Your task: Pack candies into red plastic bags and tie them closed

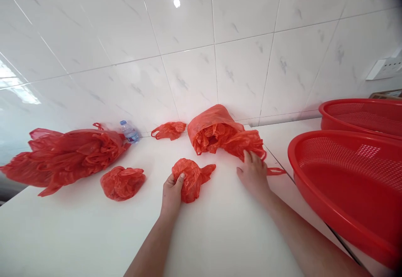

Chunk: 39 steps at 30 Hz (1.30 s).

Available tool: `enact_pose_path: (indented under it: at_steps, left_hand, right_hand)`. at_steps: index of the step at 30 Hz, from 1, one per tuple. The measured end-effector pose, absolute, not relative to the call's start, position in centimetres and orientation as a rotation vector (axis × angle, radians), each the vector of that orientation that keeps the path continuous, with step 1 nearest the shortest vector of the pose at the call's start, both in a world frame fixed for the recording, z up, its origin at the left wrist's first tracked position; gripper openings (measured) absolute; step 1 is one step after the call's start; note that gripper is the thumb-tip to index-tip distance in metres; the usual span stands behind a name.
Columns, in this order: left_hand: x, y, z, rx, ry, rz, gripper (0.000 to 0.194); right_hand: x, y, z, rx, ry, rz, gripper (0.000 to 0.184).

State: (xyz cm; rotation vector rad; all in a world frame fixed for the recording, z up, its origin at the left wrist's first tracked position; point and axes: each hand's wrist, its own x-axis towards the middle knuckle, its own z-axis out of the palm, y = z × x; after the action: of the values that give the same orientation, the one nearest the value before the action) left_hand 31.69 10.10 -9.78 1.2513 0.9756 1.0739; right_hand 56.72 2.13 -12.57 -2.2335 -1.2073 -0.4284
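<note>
My left hand (172,190) is closed on a crumpled red plastic bag (192,177) that lies on the white counter (220,231) in front of me. My right hand (253,173) rests on the near edge of a red bag (248,143) spilling from a larger red bag (211,131) stuffed with more bags; its fingers curl onto that plastic. Another bunched red bag (122,182) lies to the left of my left hand.
A big heap of red bags (63,153) lies at the far left, with a small water bottle (129,132) behind it. One loose red bag (168,130) sits by the tiled wall. Two red perforated basins (351,185) stand at the right.
</note>
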Motion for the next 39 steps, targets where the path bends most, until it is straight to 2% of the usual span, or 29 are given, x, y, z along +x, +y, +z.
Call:
enact_pose_path:
  at_steps: [5,13,19,23,27,30,32,34,36,39]
  left_hand:
    - [31.7,9.9,-9.8,1.252,0.944,1.035,0.041]
    - [31.7,9.9,-10.2,1.221,0.902,1.026,0.032]
    - [31.9,9.6,-9.9,1.226,0.898,1.026,0.032]
    - [32.4,8.9,-9.8,1.275,0.874,0.975,0.03]
    - [33.0,8.1,-9.7,1.315,0.785,0.89,0.029]
    - [33.2,7.8,-9.7,1.332,0.684,0.837,0.029]
    - [33.1,7.9,-9.8,1.329,0.669,0.844,0.03]
    - [32.8,8.2,-9.7,1.318,0.69,0.873,0.033]
    - [32.5,8.6,-9.7,1.293,0.715,0.908,0.036]
    - [32.1,9.2,-9.5,1.224,0.754,0.969,0.034]
  right_hand:
    - [59.9,1.6,-12.3,-2.344,-1.007,-0.48,0.053]
    - [57.8,0.7,-10.1,-2.235,-1.076,-0.703,0.037]
    - [55.3,0.1,-9.9,-2.165,-1.125,-0.722,0.044]
    - [50.9,-0.7,-10.1,-1.929,-1.335,-0.532,0.058]
    - [47.4,-1.6,-9.9,-1.545,-1.69,-0.2,0.069]
    - [47.2,-1.6,-9.7,-1.402,-1.68,0.0,0.047]
    - [48.2,-1.3,-9.6,-1.376,-1.492,0.14,0.027]
    - [49.9,-0.9,-9.6,-1.375,-1.216,0.296,0.015]
    - [52.1,-0.5,-9.8,-1.362,-0.907,0.457,0.015]
    - [55.3,-0.1,-10.3,-1.222,-0.489,0.633,0.025]
